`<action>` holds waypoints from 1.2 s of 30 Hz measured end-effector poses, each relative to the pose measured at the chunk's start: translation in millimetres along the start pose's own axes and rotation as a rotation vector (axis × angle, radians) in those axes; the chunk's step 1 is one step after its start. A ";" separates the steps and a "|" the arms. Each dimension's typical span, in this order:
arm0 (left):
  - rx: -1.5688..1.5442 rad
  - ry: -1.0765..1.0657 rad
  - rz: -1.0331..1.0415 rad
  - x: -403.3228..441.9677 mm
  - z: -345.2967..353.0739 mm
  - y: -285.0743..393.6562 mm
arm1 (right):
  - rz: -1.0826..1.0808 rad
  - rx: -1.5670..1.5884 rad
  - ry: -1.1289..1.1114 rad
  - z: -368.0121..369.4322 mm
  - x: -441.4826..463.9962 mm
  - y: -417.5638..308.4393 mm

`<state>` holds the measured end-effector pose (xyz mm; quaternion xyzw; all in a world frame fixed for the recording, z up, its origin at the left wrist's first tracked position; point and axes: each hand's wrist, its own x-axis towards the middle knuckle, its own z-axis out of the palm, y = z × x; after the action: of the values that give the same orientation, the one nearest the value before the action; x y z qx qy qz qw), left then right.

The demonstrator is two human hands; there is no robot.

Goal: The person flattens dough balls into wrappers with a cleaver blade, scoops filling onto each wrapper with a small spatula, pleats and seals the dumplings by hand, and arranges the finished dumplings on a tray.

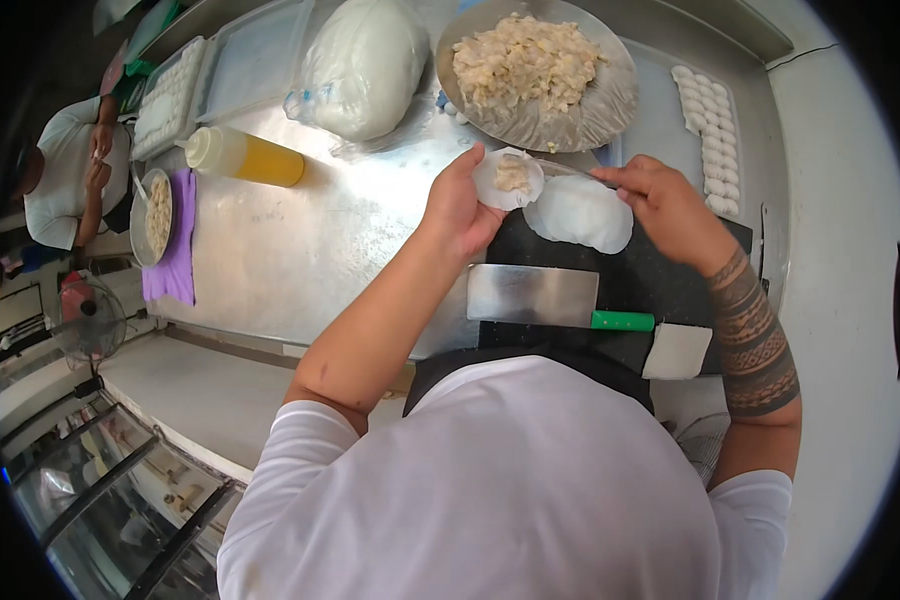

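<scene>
My left hand is closed at the edge of a round white dumpling wrapper, with a lump of pale filling at its middle. My right hand pinches a thin metal spreader, whose far end reaches the filling. Below the spreader, a spread of thin white wrappers lies on the black cutting board. Nearer to me, a cleaver with a green handle rests flat on the board. Beyond my hands stands a large metal bowl heaped with chunky filling.
A tray of white dumplings is at right. A bagged white mass, an oil bottle and a smaller bowl on purple cloth stand left. A folded white cloth lies at the board's edge. Another person works far left.
</scene>
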<state>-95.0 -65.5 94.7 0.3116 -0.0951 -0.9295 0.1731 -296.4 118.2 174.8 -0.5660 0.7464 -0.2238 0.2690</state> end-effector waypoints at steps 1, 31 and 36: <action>-0.010 -0.016 -0.006 -3.1 1.7 0.1 | -0.016 -0.060 0.022 7.4 -5.4 -4.0; 0.141 0.056 0.070 -1.6 -30.2 9.3 | 0.037 -0.558 0.021 -15.2 41.8 42.7; 0.051 0.017 0.012 16.3 -17.1 -15.4 | -0.001 -0.314 -0.076 -31.5 20.5 27.8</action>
<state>-100.8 -58.7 67.9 0.3230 -0.1193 -0.9230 0.1717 -341.6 106.6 177.8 -0.6096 0.7612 -0.0829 0.2052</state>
